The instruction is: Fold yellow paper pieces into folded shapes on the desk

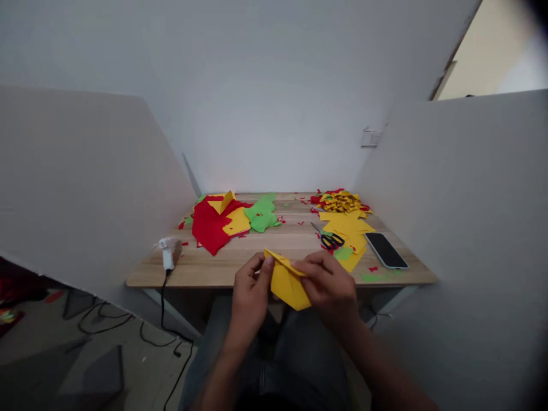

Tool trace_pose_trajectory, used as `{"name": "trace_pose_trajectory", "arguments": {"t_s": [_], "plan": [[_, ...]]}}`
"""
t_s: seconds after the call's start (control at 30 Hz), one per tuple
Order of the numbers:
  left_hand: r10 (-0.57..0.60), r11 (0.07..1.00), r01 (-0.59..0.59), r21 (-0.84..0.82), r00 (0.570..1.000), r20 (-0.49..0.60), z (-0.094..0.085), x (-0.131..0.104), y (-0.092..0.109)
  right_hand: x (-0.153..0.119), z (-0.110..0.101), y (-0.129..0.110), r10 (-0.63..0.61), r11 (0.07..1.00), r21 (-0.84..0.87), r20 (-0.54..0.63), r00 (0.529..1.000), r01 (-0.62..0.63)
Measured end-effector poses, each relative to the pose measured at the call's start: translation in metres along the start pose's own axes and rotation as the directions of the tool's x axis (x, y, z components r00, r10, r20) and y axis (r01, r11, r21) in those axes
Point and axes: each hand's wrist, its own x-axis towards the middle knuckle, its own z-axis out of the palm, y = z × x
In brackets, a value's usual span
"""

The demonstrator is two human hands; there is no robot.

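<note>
A folded piece of yellow paper is held between both hands, just in front of the table's front edge and above my lap. My left hand pinches its upper left corner between thumb and fingers. On the right side, my right hand grips the folded upper edge of the same sheet. Dark-handled scissors lie beyond my right hand, next to a stack of yellow paper.
Red paper and green paper lie at the table's back left. A pile of small yellow pieces sits back right, a phone near the right edge. A white device with a black cable stands left. Panels flank the wooden table.
</note>
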Motion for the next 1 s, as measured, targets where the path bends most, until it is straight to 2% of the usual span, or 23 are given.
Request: {"name": "trace_pose_trajectory", "arguments": {"t_s": [0.07,0.13,0.27,0.33,0.4,0.47,0.5,0.57,0.67,0.77,0.83,0.87,0.9,0.97,1.0], "plan": [[0.002,1.000,-0.002,-0.014,1.000,-0.010,0.002,-0.001,0.006,-0.008,-0.006,-0.002,-0.179,0.969,-0.164,0.038,0.983,0.183],[-0.023,0.999,0.023,-0.046,1.000,0.007,0.004,-0.004,0.012,-0.014,-0.012,-0.005,-0.248,0.934,-0.238,0.113,0.962,0.268],[-0.065,0.996,0.072,-0.049,0.991,0.121,0.004,-0.010,0.022,-0.016,-0.021,-0.014,-0.219,0.936,-0.234,0.200,0.955,0.263],[-0.084,0.996,0.087,-0.032,0.993,0.088,0.001,-0.013,0.020,-0.012,-0.024,-0.018,-0.198,0.962,-0.134,0.262,0.945,0.239],[-0.106,0.993,0.107,-0.052,0.994,0.031,-0.002,-0.014,0.015,-0.009,-0.025,-0.021,-0.119,0.993,0.028,0.312,0.943,0.116],[-0.108,0.992,0.107,-0.062,0.994,-0.006,-0.003,-0.014,0.007,-0.006,-0.023,-0.021,0.057,0.979,0.162,0.347,0.936,-0.120],[-0.099,0.994,0.098,-0.050,0.995,-0.015,-0.004,-0.013,0.004,-0.005,-0.021,-0.020,0.156,0.949,0.200,0.378,0.912,-0.245],[-0.081,0.997,0.081,-0.005,0.997,-0.017,-0.005,-0.009,-0.003,-0.005,-0.014,-0.015,0.307,0.870,0.219,0.460,0.833,-0.442],[-0.081,0.996,0.081,0.038,0.997,-0.011,-0.012,0.006,-0.015,-0.008,0.004,0.005,0.403,0.754,0.239,0.566,0.719,-0.611],[-0.055,0.998,0.055,0.037,0.999,-0.001,-0.028,0.034,-0.038,-0.013,0.030,0.044,0.464,0.619,0.251,0.648,0.604,-0.744],[-0.068,0.995,0.069,0.068,0.998,-0.017,-0.042,0.057,-0.059,-0.015,0.049,0.077,0.533,0.591,0.196,0.633,0.561,-0.782],[-0.071,0.992,0.075,0.100,0.997,-0.039,-0.048,0.069,-0.071,-0.015,0.059,0.093,0.571,0.606,0.168,0.590,0.571,-0.778],[-0.058,0.988,0.067,0.142,0.996,-0.067,-0.054,0.081,-0.083,-0.014,0.069,0.108,0.607,0.639,0.138,0.513,0.607,-0.756],[-0.042,0.975,0.051,0.215,0.998,-0.045,-0.064,0.104,-0.107,-0.011,0.085,0.132,0.595,0.764,0.027,0.354,0.721,-0.644],[-0.027,0.967,0.030,0.253,1.000,-0.013,-0.068,0.115,-0.119,-0.010,0.092,0.139,0.583,0.803,-0.052,0.277,0.764,-0.594]]}}
